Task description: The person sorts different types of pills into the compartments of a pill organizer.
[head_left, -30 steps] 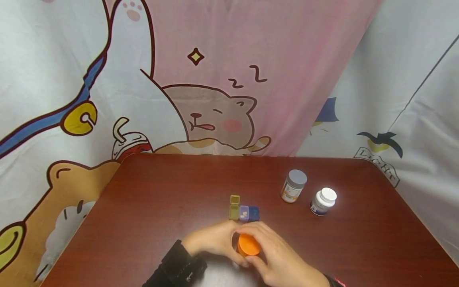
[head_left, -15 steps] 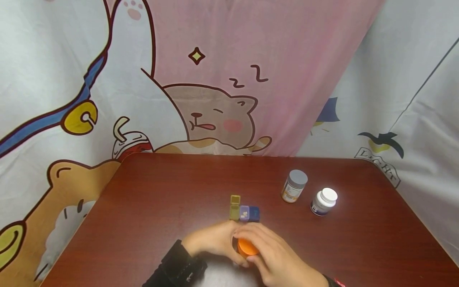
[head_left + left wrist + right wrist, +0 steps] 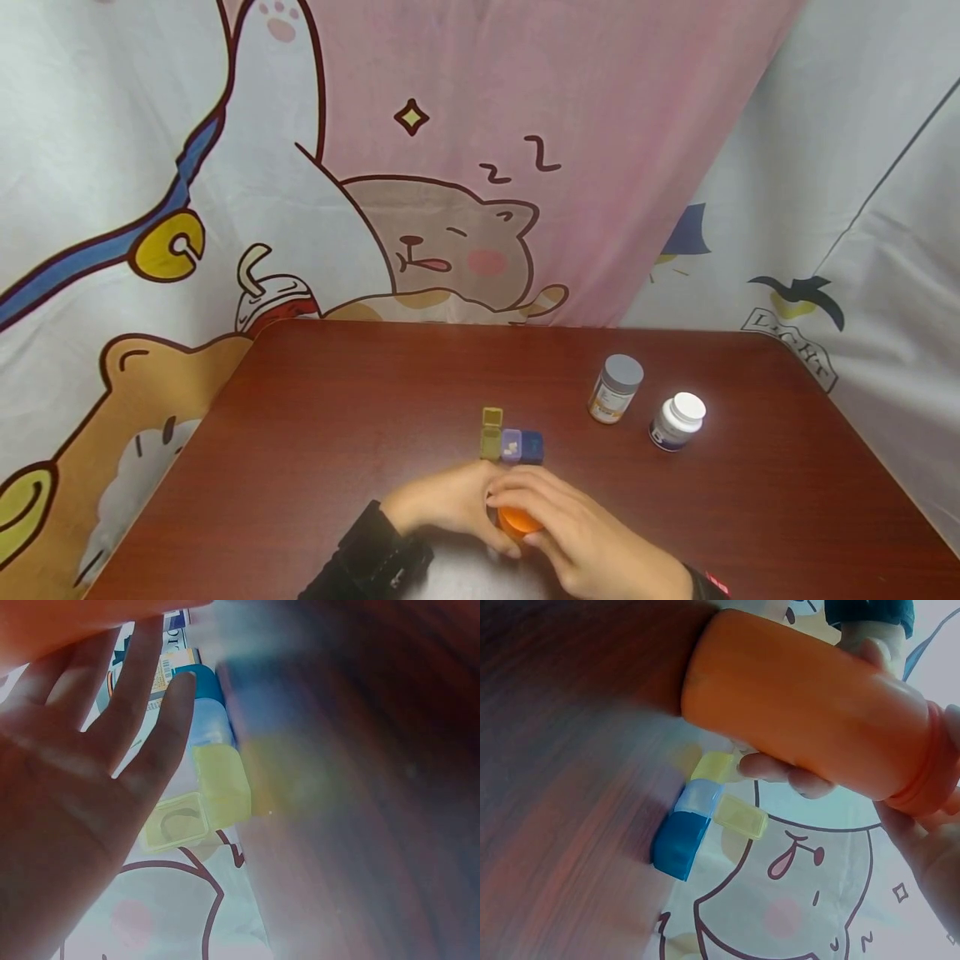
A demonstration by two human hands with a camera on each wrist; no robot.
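Observation:
An orange bottle point(image 3: 802, 697) stands upright near the front of the table. My left hand point(image 3: 450, 504) grips its body, with thumb and fingers on opposite sides. On top, my right hand point(image 3: 592, 533) holds the orange cap point(image 3: 517, 522) with curled fingers and thumb, covering part of it. Just beyond both hands is a small pill box point(image 3: 511, 447) with yellow, lavender and blue compartments. Its yellow lid point(image 3: 492, 417) is flipped up, and small pale pieces show in the lavender part. In the left wrist view the bottle is hidden behind the left hand.
A grey-capped jar point(image 3: 617, 390) and a white bottle point(image 3: 677, 422) stand on the brown table point(image 3: 360, 383), to the right of the pill box. A cartoon-printed curtain point(image 3: 585, 208) hangs behind the table's back edge.
My right hand's fingers and wrist have turned slightly on the orange cap, covering more of it. The left hand, pill box and other bottles have stayed in place.

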